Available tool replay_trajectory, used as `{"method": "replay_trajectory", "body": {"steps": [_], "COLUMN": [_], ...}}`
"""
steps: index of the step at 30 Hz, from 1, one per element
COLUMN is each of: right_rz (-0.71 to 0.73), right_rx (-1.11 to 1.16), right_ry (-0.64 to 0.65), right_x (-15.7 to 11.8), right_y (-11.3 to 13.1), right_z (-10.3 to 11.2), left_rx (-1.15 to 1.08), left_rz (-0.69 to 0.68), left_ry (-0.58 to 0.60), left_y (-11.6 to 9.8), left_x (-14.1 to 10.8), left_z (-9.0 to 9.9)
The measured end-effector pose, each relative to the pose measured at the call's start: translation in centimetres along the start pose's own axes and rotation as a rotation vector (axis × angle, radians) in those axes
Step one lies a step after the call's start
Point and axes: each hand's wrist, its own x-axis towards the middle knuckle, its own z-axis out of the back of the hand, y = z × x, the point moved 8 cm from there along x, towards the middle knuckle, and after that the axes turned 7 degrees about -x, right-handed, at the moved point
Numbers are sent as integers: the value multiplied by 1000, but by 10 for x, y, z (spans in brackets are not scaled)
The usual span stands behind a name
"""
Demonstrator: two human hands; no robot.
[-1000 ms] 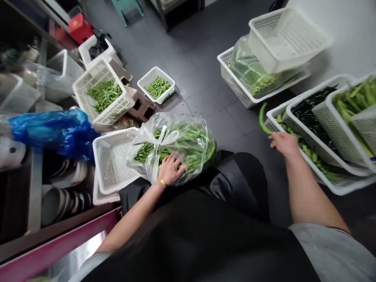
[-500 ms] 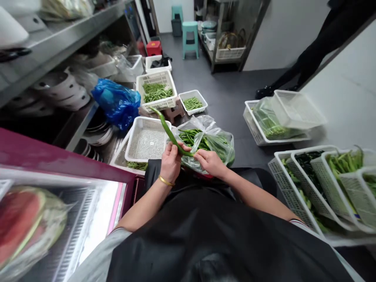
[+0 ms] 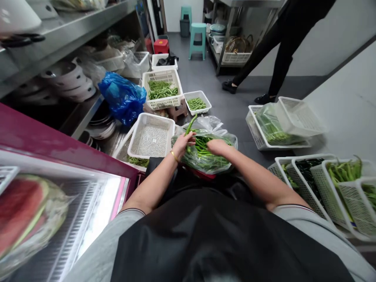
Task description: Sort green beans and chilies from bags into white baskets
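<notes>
At twelve o'clock, left hand [image 3: 182, 144] pinches a green bean [image 3: 190, 126] upright above a plastic bag [image 3: 228, 140]. Right hand [image 3: 217, 147] rests curled on bagged beans [image 3: 202, 156]; hold unclear.

The head camera looks forward and down, close above the hands [image 3: 182, 144], along the aisle floor [image 3: 205, 74].

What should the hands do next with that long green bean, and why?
Probably the left hand should lift the long green bean out of the clear plastic bag into the white plastic mesh basket. The bean already sticks up from that hand, and the basket sits right beside the bag.
</notes>
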Motion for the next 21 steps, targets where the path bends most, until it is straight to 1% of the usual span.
{"method": "replay_trajectory", "body": {"steps": [2,4,5,6,7,8,9,10,11,12,13,14,15,16,17,18,19,20,21], "right_rz": [-116,-239,-297,-357,-401,-408,-365,-268,-118,69,251,390,482,506,463,355,235,154,96], "right_rx": [-24,-40,-51,-52,-20,48,143,251,360,411,409,387,351,320,297,299,317,331,343], "right_ry": [96,175,201,207,174,100,-13,-149,-305,-425,-515,-596,-651,-683,-674,-629,-540,-420,-309], "right_x": [-27,-62,-80,-96,-109,-118,-121,-119,-114,-107,-97,-84,-66,-45,-20,7,30,47,56], "right_y": [-53,-105,-127,-144,-154,-154,-144,-123,-94,-57,-17,18,48,69,80,79,70,60,46], "right_z": [-36,-72,-86,-96,-99,-96,-86,-69,-47,-22,2,25,46,64,78,86,87,79,67], "left_rx": [-1,-34,-60,-87,-115,-145,-180,-219,-257,-288,-306,-314,-316,-321,-330,-343,-354,-355,-342], "left_rz": [38,22,4,-15,-27,-29,-28,-28,-35,-54,-81,-112,-145,-179,-209,-225,-221,-195,-148], "left_ry": [-58,-130,-152,-166,-179,-196,-211,-224,-225,-209,-181,-148,-117,-89,-65,-44,-28,-18,-17], "left_y": [18,31,37,42,48,53,59,62,64,62,57,50,41,31,20,11,4,0,-1], "left_x": [5,0,-4,-10,-17,-25,-33,-41,-47,-52,-55,-56,-54,-51,-45,-38,-29,-20,-11], "left_z": [12,32,44,55,67,77,86,92,95,94,89,82,74,65,56,48,39,32,27]}}
